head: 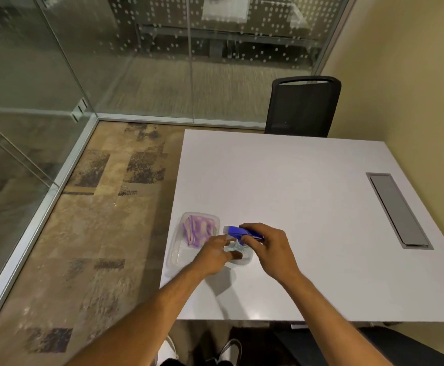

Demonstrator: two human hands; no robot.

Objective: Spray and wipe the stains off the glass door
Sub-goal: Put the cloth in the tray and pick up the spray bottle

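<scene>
A clear spray bottle with a blue trigger head [238, 231] stands on the white table [308, 196] near its front left corner. My right hand [265, 247] grips the blue head from the right. My left hand [215, 250] reaches in from the left, fingers relaxed against the bottle's body, which is mostly hidden. Just left of the bottle, a clear plastic tray [176, 253] holds a folded purple cloth [198, 229]. The glass door [17, 83] and glass walls stand to the left and ahead.
A black chair [302, 107] stands at the table's far edge. A grey cable hatch [398, 210] is set into the table at right. Patterned carpet [104, 207] lies between the table and the glass. My shoes show below the table edge.
</scene>
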